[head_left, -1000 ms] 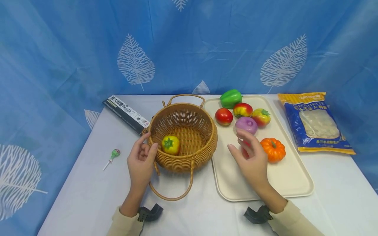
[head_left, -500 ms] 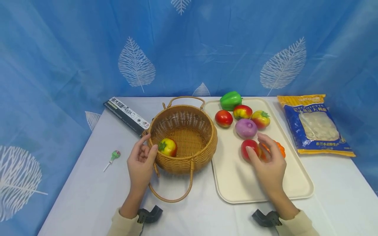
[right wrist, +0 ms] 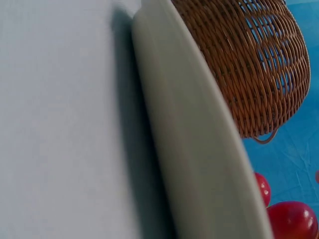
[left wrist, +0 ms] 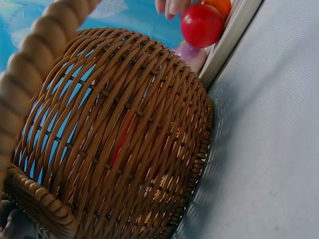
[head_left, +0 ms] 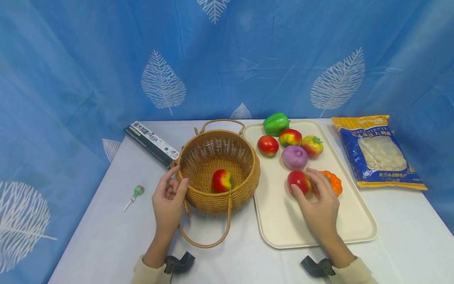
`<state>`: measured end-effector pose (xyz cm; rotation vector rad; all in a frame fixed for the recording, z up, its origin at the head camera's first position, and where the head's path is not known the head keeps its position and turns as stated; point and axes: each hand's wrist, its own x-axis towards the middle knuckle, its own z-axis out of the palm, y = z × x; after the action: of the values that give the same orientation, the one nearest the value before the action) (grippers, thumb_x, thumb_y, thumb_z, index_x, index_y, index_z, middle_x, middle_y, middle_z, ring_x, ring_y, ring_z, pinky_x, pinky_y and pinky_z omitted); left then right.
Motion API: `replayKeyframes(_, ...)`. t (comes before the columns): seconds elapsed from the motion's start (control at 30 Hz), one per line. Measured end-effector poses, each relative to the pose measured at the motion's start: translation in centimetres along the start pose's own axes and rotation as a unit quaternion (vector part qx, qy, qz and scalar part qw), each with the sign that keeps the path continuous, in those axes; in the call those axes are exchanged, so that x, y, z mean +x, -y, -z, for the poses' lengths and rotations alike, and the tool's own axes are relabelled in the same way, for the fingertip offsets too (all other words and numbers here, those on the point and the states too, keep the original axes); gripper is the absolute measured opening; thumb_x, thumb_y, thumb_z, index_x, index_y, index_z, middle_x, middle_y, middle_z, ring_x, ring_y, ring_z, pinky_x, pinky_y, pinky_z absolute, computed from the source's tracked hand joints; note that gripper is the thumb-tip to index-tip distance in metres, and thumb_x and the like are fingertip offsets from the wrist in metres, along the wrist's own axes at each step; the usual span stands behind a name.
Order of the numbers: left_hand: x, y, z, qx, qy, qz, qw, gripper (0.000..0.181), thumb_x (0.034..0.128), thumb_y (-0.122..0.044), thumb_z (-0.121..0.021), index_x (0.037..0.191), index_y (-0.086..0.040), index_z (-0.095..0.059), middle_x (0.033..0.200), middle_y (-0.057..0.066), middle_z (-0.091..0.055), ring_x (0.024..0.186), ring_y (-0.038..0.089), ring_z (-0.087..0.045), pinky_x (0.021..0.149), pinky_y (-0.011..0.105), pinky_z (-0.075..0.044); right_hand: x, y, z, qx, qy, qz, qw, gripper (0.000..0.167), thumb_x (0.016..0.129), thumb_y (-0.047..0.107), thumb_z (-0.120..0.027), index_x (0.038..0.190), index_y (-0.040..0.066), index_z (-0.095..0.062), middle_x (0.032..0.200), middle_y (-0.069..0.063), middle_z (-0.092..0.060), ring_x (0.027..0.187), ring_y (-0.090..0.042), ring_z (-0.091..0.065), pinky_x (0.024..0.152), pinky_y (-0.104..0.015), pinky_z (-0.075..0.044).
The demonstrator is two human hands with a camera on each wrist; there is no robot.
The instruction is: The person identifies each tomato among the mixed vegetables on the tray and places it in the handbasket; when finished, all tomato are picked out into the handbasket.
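Your left hand grips the basket; right of it, your right hand arches loosely over a red fruit.

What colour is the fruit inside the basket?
The fruit is mainly red and yellow, clearest in the head view.

Orange pumpkin partly hidden by the right hand, left sleeve cut off

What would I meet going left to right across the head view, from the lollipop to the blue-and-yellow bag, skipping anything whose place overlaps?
Lollipop → left grip → wicker basket → red oval fruit → red fruit at the right grip → orange pumpkin → blue-and-yellow bag.
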<state>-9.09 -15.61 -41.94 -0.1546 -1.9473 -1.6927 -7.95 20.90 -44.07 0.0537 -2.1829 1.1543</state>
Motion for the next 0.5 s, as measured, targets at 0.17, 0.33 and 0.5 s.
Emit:
replayKeyframes(0.17, -0.1, -0.1, 0.1, 0.004, 0.005, 0.003, 1.0000, 0.040, 0.0971, -0.004, -0.069, 0.136, -0.008, -0.064, 0.077, 0.005, -0.042, 0.057, 0.009, -0.033, 0.048, 0.020, -0.031, 0.0, -0.7, -0.1, -0.030, 0.018, 0.010, 0.9994, 0.047, 0.079, 0.006, -0.088, 0.124, 0.005, -0.071, 0.132, -0.007, -0.065, 0.122, -0.026, -0.059, 0.100, -0.011, -0.040)
replayKeyframes(0.33, -0.1, 0.0, 0.2, 0.006, 0.006, -0.002, 1.0000, 0.040, 0.0972, -0.003, -0.069, 0.136, -0.009, -0.064, 0.077, 0.005, -0.041, 0.057, 0.008, -0.033, 0.048, 0.019, -0.031, -0.3, -1.1, -0.5, -0.075, 0.066, 0.033, 0.9945, 0.054, 0.076, 0.010, -0.091, 0.126, 0.005, -0.069, 0.134, -0.010, -0.063, 0.122, -0.033, -0.059, 0.103, -0.008, -0.032)
replayKeyframes(0.5, 0.0, -0.2, 0.2, 0.006, 0.006, -0.004, 1.0000, 0.040, 0.0971, -0.002, -0.069, 0.137, -0.008, -0.063, 0.078, 0.004, -0.041, 0.057, 0.008, -0.034, 0.047, 0.019, -0.031, -0.5, -1.2, -0.9, -0.082, 0.076, 0.040, 0.9929, 0.057, 0.075, 0.013, -0.092, 0.127, 0.006, -0.068, 0.136, -0.009, -0.061, 0.123, -0.031, -0.059, 0.105, -0.009, -0.031)
